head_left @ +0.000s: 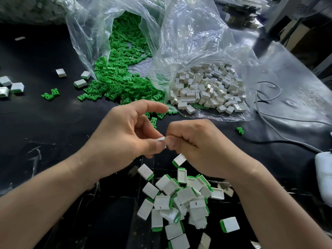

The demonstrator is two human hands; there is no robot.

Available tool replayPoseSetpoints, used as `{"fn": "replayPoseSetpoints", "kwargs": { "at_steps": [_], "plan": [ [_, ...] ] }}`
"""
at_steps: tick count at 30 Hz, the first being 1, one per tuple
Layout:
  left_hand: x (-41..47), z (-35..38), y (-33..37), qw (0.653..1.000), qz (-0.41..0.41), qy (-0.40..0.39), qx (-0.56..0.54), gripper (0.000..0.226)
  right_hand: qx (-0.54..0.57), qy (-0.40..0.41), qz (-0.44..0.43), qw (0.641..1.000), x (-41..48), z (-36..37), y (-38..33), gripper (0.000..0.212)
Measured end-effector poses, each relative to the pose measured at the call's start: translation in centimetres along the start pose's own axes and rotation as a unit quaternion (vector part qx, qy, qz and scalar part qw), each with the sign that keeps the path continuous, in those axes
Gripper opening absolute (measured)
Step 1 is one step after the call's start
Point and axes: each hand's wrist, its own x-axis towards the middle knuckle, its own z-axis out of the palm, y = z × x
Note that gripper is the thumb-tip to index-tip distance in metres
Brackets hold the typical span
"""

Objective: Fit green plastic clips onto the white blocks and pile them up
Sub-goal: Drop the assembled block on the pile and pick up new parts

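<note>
Two hands meet above the dark surface [53, 126], the left hand [124, 139] pinching one end of a white block [161, 139], the right hand [199, 146] pinching the other with any green clip hidden, so push squarely until it seats, then drop it on the near pile [181, 196].

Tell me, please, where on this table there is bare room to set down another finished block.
Bare table lies left of the left hand, this side of the two stray clips. A smaller patch: right of the right hand, before the cables. Crowded: the finished pile, both bags behind.
</note>
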Motion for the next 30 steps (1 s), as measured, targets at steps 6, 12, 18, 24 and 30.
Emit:
{"fn": "replayPoseSetpoints", "kwargs": {
  "at_steps": [6, 12, 18, 24, 30],
  "plan": [
    [0.3, -0.4, 0.1, 0.991, -0.004, 0.012, -0.131, 0.058, 0.147, 0.055, 0.031, 0.987, 0.1, 0.2, -0.1, 0.025],
    [0.4, -0.5, -0.1, 0.983, 0.017, 0.011, -0.185, 0.046, 0.337, 0.034, 0.097, 0.936, 0.0, -0.3, -0.4, 0.043],
    [0.1, 0.0, -0.1, 0.980, 0.046, 0.012, -0.193, 0.032, 0.591, -0.100, 0.158, 0.785, 0.7, 1.3, -1.3, 0.060],
    [0.1, 0.2, -0.3, 0.972, 0.049, 0.003, -0.230, 0.030, 0.644, -0.088, 0.186, 0.737, 0.8, 1.5, -2.0, 0.056],
    [0.2, 0.3, -0.6, 0.977, 0.044, 0.017, -0.208, 0.028, 0.624, -0.026, 0.226, 0.748, 0.8, 1.5, -2.5, 0.049]
  ]
}}
